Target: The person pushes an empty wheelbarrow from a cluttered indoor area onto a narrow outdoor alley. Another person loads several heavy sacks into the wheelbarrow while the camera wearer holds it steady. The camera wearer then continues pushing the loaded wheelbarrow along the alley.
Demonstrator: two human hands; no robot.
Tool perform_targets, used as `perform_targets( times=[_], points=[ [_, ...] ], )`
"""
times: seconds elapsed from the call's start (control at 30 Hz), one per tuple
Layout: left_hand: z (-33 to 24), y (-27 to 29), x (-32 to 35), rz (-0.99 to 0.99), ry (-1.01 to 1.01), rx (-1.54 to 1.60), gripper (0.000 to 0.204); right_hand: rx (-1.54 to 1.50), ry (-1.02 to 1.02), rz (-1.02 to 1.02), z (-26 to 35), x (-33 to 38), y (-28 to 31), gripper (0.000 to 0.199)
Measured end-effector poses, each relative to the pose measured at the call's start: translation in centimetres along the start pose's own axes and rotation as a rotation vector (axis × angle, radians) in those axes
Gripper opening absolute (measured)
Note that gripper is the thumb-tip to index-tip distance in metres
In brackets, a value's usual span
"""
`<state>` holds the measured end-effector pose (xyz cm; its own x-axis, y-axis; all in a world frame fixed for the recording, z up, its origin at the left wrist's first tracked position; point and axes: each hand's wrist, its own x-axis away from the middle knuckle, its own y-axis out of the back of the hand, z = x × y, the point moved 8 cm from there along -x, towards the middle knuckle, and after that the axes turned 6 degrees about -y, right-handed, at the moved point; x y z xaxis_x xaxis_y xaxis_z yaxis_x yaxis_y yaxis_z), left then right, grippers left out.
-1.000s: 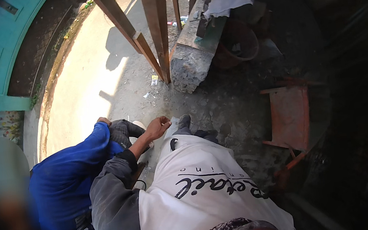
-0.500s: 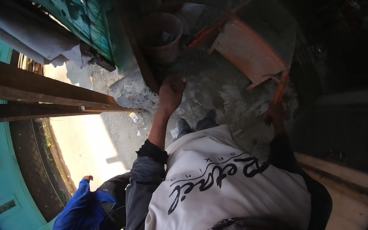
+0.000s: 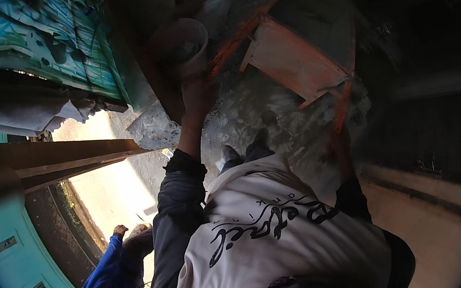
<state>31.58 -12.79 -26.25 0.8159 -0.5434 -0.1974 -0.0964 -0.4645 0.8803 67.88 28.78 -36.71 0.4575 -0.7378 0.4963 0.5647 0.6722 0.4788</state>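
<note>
In front of me stands an orange-framed, cart-like thing [image 3: 296, 56] with a pale panel and two bars reaching back toward me. My right hand [image 3: 340, 144] is closed round the end of the right bar [image 3: 343, 107]. My left hand [image 3: 200, 92] has its arm stretched forward and meets the end of the left orange bar [image 3: 230, 52]. Its fingers are dim in the shade but look wrapped round that end. A worn bucket [image 3: 193, 38] with something pale inside stands just beyond my left hand.
A chunk of rough concrete [image 3: 152, 125] and wooden posts [image 3: 57, 155] stand at my left. Teal sheeting [image 3: 56, 56] hangs above them. A person in a blue top [image 3: 106, 285] is at the lower left, beside the sunlit strip. A pale ledge [image 3: 423, 194] runs along the right.
My left hand has gone forward from beside the concrete to the left bar's end. The right hand stays on its bar. The person in blue has shifted, with an arm held out.
</note>
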Motion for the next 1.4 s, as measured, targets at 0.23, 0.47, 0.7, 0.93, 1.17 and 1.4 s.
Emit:
perform_targets(
  times=[0.23,0.47,0.7,0.93,1.17,1.4],
  points=[
    [0.3,-2.9,-3.4,0.497,0.239,-0.044,0.036,0.287,-0.072,-0.033,0.5,6.0,2.6,0.060],
    [-2.9,-5.4,1.2,0.341,0.216,0.277,0.031,0.275,-0.145,-0.053,-2.0,2.2,7.1,0.059],
    [-8.5,-7.4,7.8,0.381,0.271,0.354,0.046,0.261,-0.168,-0.069,-3.7,1.9,10.5,0.058],
    [-10.4,-9.1,12.0,0.318,0.451,0.475,0.047,0.282,-0.158,-0.033,-5.3,1.6,11.1,0.057],
    [-8.5,-10.0,14.0,0.440,0.450,0.306,0.055,0.209,-0.196,0.007,-10.4,1.2,9.8,0.056],
    [-6.2,-12.1,13.9,0.410,0.394,0.238,0.059,0.137,-0.203,0.056,-16.3,1.9,12.9,0.055]
  ],
)
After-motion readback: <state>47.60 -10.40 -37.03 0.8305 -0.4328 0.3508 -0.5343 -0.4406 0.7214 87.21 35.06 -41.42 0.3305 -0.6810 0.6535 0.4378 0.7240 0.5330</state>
